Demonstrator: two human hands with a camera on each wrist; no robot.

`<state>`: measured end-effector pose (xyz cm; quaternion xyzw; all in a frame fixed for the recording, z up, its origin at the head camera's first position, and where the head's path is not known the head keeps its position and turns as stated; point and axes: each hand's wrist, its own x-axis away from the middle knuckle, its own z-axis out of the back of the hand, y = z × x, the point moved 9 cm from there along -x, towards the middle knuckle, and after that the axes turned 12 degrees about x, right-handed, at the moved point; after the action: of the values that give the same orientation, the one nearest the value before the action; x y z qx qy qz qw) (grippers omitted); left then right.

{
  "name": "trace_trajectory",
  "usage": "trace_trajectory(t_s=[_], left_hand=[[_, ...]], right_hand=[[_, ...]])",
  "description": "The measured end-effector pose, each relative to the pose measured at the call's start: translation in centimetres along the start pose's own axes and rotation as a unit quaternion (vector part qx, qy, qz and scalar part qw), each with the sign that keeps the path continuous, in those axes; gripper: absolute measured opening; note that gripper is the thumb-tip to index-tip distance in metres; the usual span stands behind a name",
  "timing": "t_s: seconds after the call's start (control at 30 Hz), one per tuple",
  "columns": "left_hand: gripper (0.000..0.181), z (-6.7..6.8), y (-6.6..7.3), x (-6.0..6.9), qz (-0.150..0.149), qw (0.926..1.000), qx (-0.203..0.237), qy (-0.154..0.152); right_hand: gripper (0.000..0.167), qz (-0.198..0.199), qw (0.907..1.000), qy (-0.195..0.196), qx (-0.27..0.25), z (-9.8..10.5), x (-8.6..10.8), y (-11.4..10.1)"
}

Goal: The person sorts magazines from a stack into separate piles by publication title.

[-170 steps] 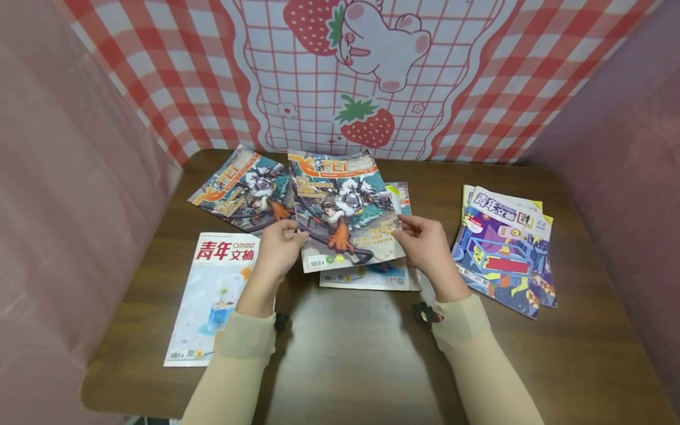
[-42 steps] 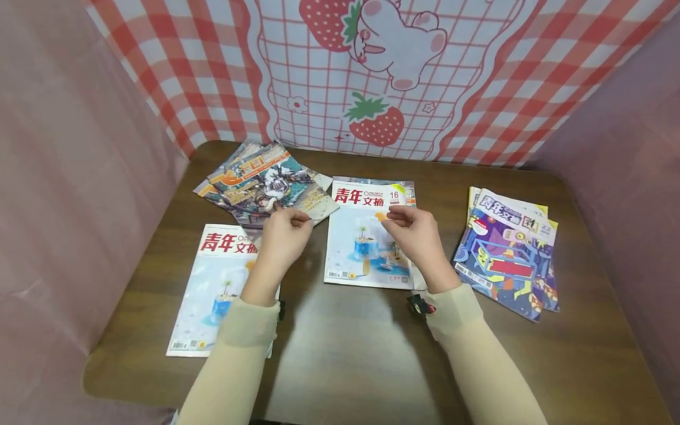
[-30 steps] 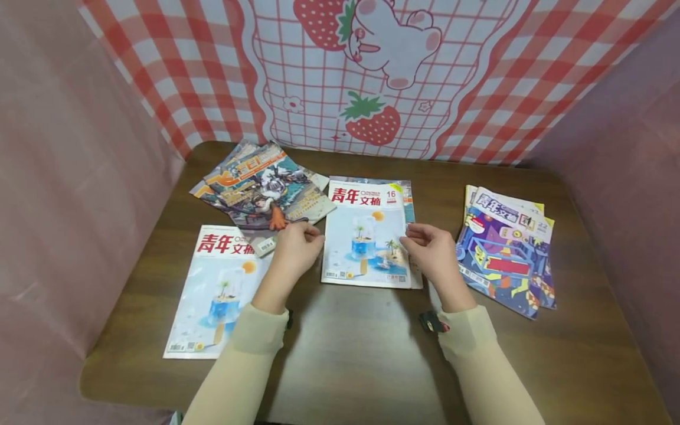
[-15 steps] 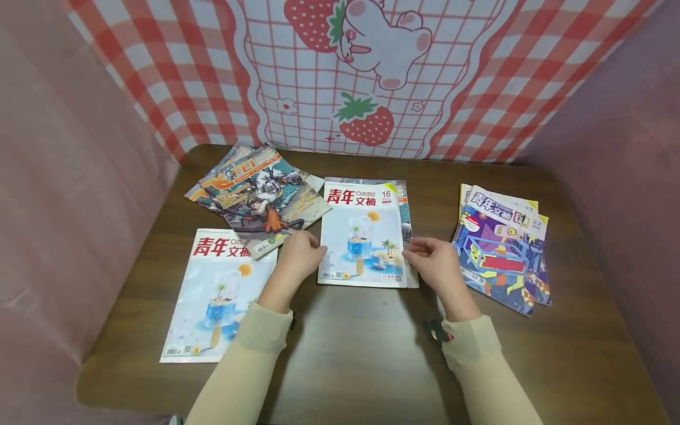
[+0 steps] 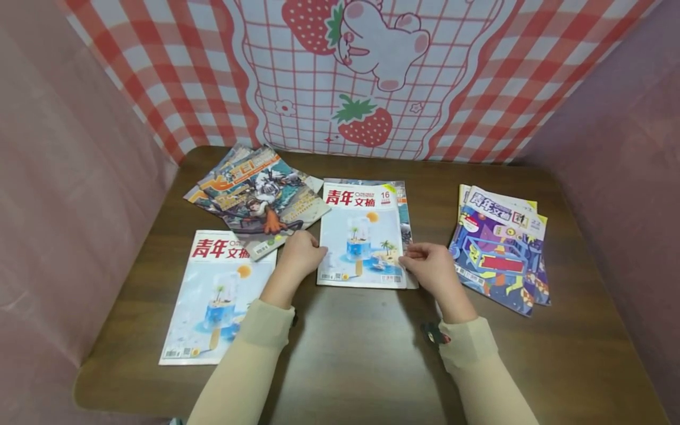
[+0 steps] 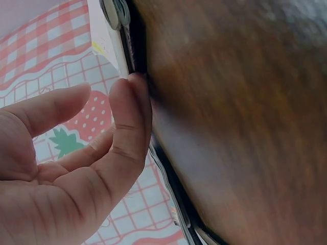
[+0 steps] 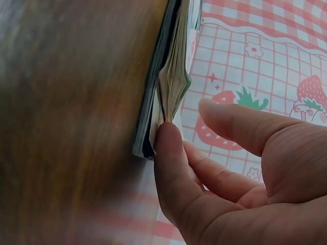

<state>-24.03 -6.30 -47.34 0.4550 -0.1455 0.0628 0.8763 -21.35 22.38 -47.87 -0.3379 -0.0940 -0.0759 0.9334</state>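
In the head view, a white magazine (image 5: 358, 236) with an ice-lolly picture lies at mid-table, on top of at least one teal-covered magazine (image 5: 406, 227). My left hand (image 5: 300, 257) is at its left edge and my right hand (image 5: 431, 265) at its right edge. The left wrist view has the fingertips of the left hand (image 6: 76, 196) against the magazine edge, thumb apart. From the right wrist, one fingertip of the right hand (image 7: 225, 219) touches the page edges of the magazine (image 7: 176, 61), whose pages bulge apart; the thumb stands away.
Several fanned magazines (image 5: 265, 198) with a robot-and-girl cover lie at the back left. They overlap another white magazine (image 5: 212, 295) at the front left. Purple-covered magazines (image 5: 496, 248) are stacked on the right of the brown table (image 5: 345, 354). A checked cloth (image 5: 265, 77) hangs behind.
The robot-cover magazine, held earlier in both hands, now lies on the back-left pile. Both hands have come down to the sides of the middle white magazine and barely moved lately.
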Motion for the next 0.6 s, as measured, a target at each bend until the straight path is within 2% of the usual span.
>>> trace_trajectory(t_s=[0.13,0.23,0.47,0.6], left_hand=[[0.022,-0.12,-0.06,-0.07,0.0,0.9999,-0.008,-0.006],[0.03,-0.24,-0.05,-0.07,-0.001,0.9999,-0.011,-0.012],[0.043,-0.15,0.36,0.12,-0.013,0.9998,-0.018,-0.001],[0.046,-0.25,0.32,0.28,-0.003,0.9999,-0.015,-0.004]], right_hand=[[0.04,-0.006,1.0,-0.003,-0.004,-0.19,0.06,-0.11],[0.04,-0.013,0.9999,-0.005,-0.004,-0.31,0.16,-0.09],[0.04,-0.025,0.9996,-0.011,-0.003,-0.44,0.17,0.1],[0.039,-0.021,0.9997,-0.015,0.0,-0.47,0.13,0.25]])
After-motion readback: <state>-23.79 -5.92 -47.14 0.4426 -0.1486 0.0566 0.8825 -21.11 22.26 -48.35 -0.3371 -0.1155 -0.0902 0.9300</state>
